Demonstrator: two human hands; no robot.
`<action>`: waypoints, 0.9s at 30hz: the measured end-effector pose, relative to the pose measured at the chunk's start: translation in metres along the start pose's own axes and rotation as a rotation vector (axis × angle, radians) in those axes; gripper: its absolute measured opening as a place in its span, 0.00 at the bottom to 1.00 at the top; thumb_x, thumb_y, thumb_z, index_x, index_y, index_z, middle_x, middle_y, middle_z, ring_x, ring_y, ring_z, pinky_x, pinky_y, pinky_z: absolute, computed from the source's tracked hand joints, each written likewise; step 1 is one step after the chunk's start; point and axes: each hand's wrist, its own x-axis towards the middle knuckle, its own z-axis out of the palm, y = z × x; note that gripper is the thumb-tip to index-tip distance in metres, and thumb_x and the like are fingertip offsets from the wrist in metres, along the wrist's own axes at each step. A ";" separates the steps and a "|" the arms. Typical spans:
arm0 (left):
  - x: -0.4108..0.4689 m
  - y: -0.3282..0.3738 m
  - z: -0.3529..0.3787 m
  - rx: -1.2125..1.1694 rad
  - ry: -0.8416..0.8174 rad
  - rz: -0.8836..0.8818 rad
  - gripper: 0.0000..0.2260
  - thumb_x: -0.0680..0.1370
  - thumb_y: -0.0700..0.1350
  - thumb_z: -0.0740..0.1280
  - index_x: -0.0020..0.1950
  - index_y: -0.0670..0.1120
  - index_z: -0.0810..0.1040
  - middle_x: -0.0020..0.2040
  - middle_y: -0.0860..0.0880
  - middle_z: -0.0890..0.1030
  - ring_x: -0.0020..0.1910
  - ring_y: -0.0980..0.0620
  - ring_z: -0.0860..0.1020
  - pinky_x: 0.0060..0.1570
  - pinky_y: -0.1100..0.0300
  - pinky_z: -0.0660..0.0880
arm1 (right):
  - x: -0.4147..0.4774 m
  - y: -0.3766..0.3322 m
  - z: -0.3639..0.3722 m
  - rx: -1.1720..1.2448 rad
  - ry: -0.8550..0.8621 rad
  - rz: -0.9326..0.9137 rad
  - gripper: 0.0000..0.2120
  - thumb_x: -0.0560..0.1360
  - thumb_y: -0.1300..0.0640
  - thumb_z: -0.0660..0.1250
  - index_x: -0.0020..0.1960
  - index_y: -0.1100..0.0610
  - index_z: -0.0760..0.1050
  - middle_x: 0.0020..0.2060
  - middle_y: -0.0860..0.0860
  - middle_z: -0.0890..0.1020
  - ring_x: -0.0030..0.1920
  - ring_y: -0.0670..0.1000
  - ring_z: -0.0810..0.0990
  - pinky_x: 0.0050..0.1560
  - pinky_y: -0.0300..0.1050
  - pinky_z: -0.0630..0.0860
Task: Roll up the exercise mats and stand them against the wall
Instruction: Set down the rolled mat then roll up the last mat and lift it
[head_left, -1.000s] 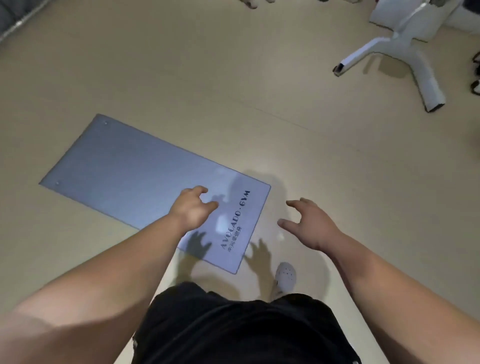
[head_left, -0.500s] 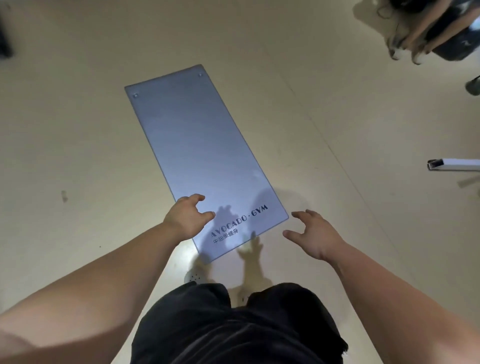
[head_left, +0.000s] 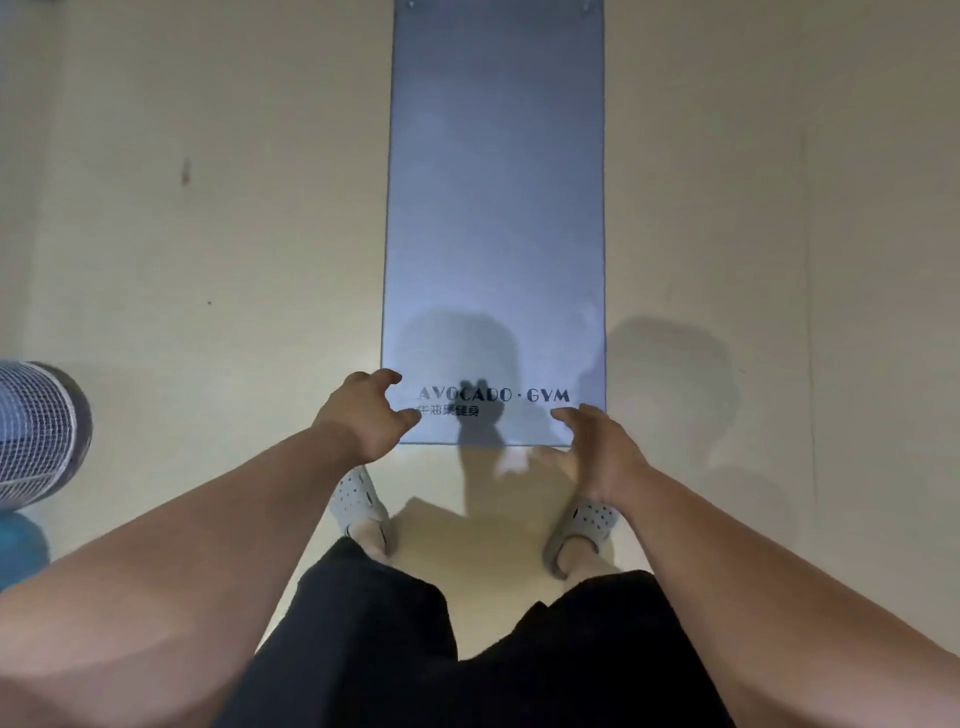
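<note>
partly cut: fan (head_left: 36, 431) l, mat (head_left: 493, 208) top.

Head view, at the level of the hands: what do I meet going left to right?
Fan → left hand → logo on the mat → right hand.

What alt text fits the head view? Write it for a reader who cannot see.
A grey-blue mat printed AVOCADO GYM lies flat and unrolled on a beige floor, stretching away from the person. Their left hand and right hand reach, fingers loosely curled and empty, toward its near corners. A fan stands at far left.
</note>
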 end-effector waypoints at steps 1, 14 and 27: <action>0.010 0.000 0.018 -0.024 -0.005 -0.013 0.29 0.79 0.55 0.67 0.78 0.52 0.65 0.76 0.45 0.66 0.69 0.44 0.72 0.66 0.52 0.70 | 0.016 0.008 0.006 -0.041 -0.014 -0.007 0.36 0.80 0.39 0.67 0.82 0.51 0.60 0.80 0.55 0.62 0.78 0.59 0.64 0.74 0.55 0.68; 0.277 -0.065 0.249 -0.308 -0.141 0.014 0.26 0.76 0.54 0.73 0.73 0.52 0.72 0.62 0.52 0.75 0.60 0.50 0.74 0.54 0.61 0.71 | 0.326 0.097 0.183 -0.030 -0.092 0.006 0.35 0.79 0.40 0.67 0.82 0.50 0.61 0.77 0.51 0.70 0.73 0.56 0.72 0.71 0.55 0.71; 0.407 -0.133 0.373 0.503 0.123 0.303 0.34 0.68 0.62 0.72 0.72 0.56 0.67 0.78 0.47 0.52 0.66 0.40 0.69 0.62 0.47 0.69 | 0.451 0.161 0.281 -0.650 0.240 -0.043 0.58 0.68 0.38 0.78 0.83 0.46 0.43 0.78 0.58 0.52 0.77 0.64 0.56 0.72 0.61 0.64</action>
